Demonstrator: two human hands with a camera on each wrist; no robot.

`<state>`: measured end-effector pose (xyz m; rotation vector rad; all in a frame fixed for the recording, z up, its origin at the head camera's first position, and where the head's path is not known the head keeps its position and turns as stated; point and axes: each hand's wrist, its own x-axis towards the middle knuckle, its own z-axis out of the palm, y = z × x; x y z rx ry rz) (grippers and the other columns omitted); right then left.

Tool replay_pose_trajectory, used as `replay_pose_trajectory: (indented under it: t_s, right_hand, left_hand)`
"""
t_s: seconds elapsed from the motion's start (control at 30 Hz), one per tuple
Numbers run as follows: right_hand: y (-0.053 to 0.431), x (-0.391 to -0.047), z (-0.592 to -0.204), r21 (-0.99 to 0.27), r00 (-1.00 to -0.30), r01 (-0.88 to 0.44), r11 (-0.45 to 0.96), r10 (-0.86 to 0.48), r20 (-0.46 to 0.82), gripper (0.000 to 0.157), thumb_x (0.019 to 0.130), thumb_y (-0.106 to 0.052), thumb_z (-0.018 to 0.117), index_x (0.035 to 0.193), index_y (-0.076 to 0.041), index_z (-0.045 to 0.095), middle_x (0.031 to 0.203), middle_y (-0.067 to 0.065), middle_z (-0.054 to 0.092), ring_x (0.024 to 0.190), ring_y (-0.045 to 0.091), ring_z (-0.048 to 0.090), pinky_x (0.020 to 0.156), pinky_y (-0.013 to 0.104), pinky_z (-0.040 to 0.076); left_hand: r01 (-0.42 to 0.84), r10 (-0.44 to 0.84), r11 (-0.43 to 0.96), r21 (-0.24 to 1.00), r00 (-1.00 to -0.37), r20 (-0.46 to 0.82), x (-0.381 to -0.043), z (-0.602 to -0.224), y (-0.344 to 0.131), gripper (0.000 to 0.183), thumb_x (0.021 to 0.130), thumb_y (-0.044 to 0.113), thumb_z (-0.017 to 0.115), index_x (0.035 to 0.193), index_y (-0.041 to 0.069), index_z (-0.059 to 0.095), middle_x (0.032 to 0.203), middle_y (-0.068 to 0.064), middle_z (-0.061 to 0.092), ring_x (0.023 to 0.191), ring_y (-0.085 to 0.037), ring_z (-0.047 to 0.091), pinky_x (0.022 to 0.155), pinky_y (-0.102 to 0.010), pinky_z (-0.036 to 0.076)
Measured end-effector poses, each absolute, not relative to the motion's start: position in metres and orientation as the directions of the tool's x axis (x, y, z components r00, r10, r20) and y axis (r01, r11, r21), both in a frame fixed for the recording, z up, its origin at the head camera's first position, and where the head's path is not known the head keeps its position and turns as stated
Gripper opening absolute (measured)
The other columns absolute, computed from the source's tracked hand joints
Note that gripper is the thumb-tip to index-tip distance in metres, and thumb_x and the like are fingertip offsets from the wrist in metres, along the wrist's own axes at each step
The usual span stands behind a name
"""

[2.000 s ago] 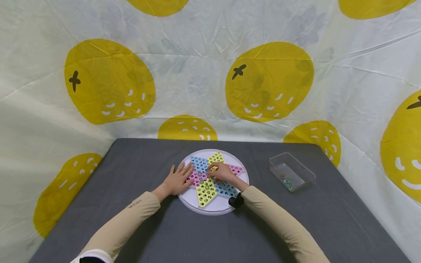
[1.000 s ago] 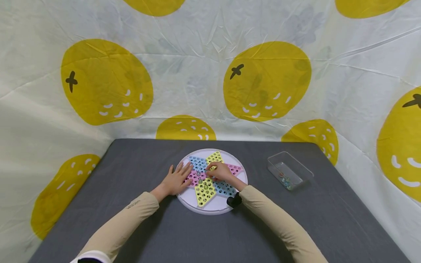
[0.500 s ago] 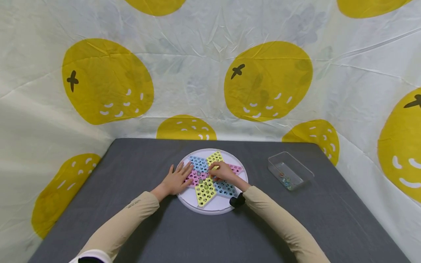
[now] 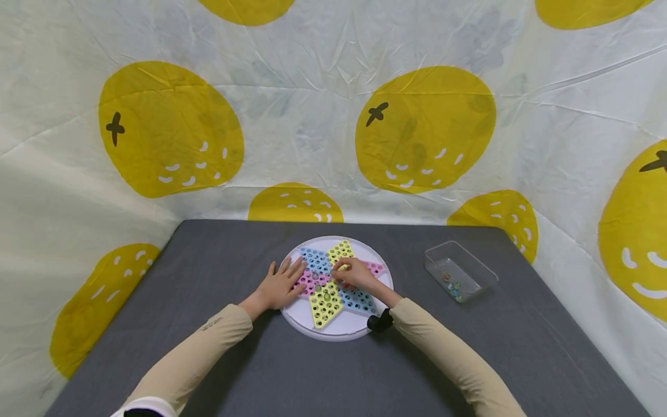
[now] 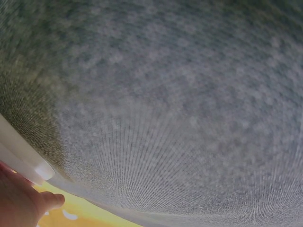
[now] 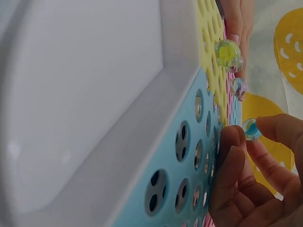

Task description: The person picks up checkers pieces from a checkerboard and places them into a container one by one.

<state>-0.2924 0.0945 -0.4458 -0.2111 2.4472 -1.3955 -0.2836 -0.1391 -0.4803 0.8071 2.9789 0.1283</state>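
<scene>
A round white Chinese checkers board [image 4: 304, 328], with a pierced star in yellow, blue and pink, lies on the dark table. My left hand [image 4: 279, 288] rests with spread fingers on its left side; only a small part of that hand shows in the left wrist view. Over the middle of the star, my right hand [image 4: 354, 274] pinches a clear marble with a blue swirl [image 6: 251, 129] between thumb and finger, close over the holes. Near it in the right wrist view, a yellow marble [image 6: 228, 53] and a pinkish marble [image 6: 238, 87] sit on the board.
A clear plastic box [image 4: 482, 269] stands right of the board, with several marbles [image 4: 454, 288] gathered at its near left side. The grey-covered table [image 4: 323, 382] ends at the back against a hanging cloth [image 4: 307, 127] printed with yellow fruit.
My right hand has shifted slightly right over the star, its fingers still pinched together. The left hand stays in place on the board.
</scene>
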Motion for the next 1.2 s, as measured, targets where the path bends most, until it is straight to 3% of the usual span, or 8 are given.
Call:
replay_pose_trajectory:
  t_s: [0.87,1.2]
  right_hand:
    - [0.125,-0.279,-0.438,-0.840,-0.956,0.045,0.541,-0.220,-0.193,0.017,0.083,-0.022,0.062,0.093,-0.009,0.061,0.076,0.010,0.065,0.056,0.014,0.058,0.049,0.025,0.046]
    - [0.144,-0.270,-0.427,-0.824,-0.963,0.016,0.566,-0.214,-0.166,0.021,0.084,-0.023,0.060,0.099,-0.007,0.060,0.085,0.016,0.067,0.061,0.018,0.063,0.054,0.033,0.051]
  left_hand:
    - [0.519,0.522,0.845,0.131,-0.853,0.012,-0.283,-0.480,-0.140,0.058,0.094,0.045,0.031,0.144,0.016,0.019,0.151,-0.005,0.016,0.138,-0.034,0.011,0.103,-0.062,0.011]
    - [0.517,0.520,0.848,0.115,-0.854,0.001,-0.281,-0.476,-0.140,0.059,0.094,0.045,0.030,0.144,0.015,0.019,0.151,-0.005,0.015,0.138,-0.035,0.011,0.103,-0.062,0.012]
